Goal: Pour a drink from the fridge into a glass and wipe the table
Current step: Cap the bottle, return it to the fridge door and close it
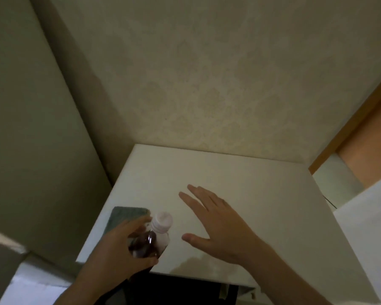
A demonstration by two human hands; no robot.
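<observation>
Left hand (pixel 119 245) grips a white-capped clear plastic bottle of dark drink (pixel 151 236) upright at lower centre, steadying it, while the right hand (pixel 216 225) hovers flat and empty.

Bottle (pixel 154 236) on table (pixel 240 183) near its front-left edge, cloth (pixel 123 216) just behind-left, wall (pixel 207 73) behind table

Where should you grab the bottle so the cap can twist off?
Grip the bottle round its dark body, from the left, as the left hand does. It stands upright on the table, so the white cap on top stays free. The open right hand could probably come from the right and twist it.
</observation>
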